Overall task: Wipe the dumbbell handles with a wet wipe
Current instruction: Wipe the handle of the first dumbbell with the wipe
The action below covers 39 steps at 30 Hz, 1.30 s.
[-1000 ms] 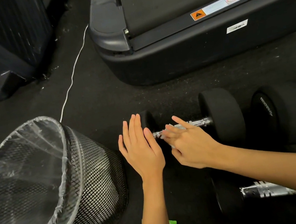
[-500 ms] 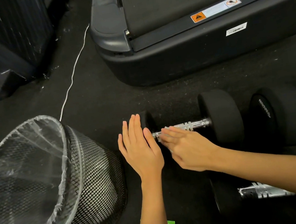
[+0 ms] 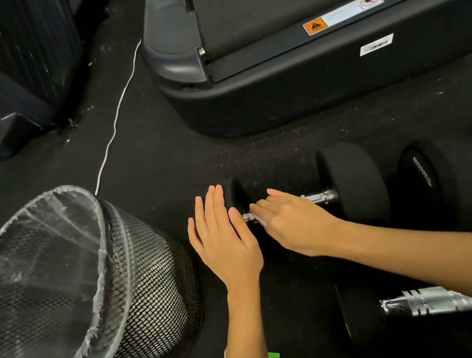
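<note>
The right hand (image 3: 293, 222) has slid its wet wipe (image 3: 262, 222) leftward along the dumbbell handle (image 3: 317, 197), fingers pressing it down; the left hand (image 3: 225, 238), flat-fingered and holding nothing, braces the end weight (image 3: 232, 194). A harder push could roll the dumbbell.

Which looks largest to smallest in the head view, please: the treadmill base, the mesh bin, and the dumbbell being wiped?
1. Treadmill base
2. Mesh bin, though nearness to the camera enlarges it
3. Dumbbell
</note>
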{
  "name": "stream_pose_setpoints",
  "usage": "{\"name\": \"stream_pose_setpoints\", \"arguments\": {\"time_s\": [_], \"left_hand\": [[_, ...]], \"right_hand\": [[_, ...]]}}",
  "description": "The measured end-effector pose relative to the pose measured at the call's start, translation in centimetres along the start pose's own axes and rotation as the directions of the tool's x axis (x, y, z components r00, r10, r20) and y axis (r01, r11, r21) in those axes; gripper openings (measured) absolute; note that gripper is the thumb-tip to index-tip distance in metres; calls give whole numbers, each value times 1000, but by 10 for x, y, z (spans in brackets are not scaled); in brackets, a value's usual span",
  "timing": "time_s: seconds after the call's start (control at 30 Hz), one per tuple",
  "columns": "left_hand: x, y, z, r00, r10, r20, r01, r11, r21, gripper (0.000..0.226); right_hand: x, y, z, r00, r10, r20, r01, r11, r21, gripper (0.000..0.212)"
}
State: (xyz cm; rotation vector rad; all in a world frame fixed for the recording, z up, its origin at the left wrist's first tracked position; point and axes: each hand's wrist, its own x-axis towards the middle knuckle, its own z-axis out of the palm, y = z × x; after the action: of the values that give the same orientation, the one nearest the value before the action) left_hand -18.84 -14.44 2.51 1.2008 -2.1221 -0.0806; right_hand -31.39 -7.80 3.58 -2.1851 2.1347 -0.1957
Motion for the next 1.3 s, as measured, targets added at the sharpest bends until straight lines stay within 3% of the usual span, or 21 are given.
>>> {"name": "stream_pose_setpoints", "arguments": {"time_s": [0.1, 0.2, 0.4, 0.47, 0.6, 0.77, 0.97, 1.07, 1.3], "left_hand": [[-2, -1, -1, 1000, 4, 8, -4, 1000, 3, 46], [-5, -1, -3, 1000, 13, -1, -13, 1000, 1, 46], [-4, 1, -2, 1000, 4, -6, -4, 1000, 23, 46], [-2, 0, -3, 1000, 11, -3, -11, 1000, 26, 45], [1, 0, -1, 1000, 13, -2, -13, 1000, 23, 45], [7, 1, 0, 999, 29, 20, -30, 999, 16, 45], [9, 0, 0, 999, 31, 23, -32, 999, 23, 44], [8, 0, 0, 999, 31, 21, -32, 999, 24, 45], [8, 0, 1, 999, 36, 8, -36, 999, 27, 44]], "right_hand": [[12, 1, -8, 998, 49, 26, -53, 990, 134, 34], [7, -2, -1, 999, 18, -28, -15, 995, 98, 35], [28, -13, -9, 997, 69, 46, -75, 984, 162, 20], [24, -16, -3, 998, 68, -13, -66, 992, 106, 26], [-5, -19, 14, 993, -22, -118, 7, 993, -121, 58], [-22, -11, 22, 990, -108, -90, 93, 982, -163, 54], [-26, -8, 22, 995, -71, -70, 52, 970, -237, 53], [-25, -11, 21, 994, -111, -3, 106, 954, -281, 51], [-13, -10, 14, 996, -76, -39, 66, 977, -201, 54]]}}
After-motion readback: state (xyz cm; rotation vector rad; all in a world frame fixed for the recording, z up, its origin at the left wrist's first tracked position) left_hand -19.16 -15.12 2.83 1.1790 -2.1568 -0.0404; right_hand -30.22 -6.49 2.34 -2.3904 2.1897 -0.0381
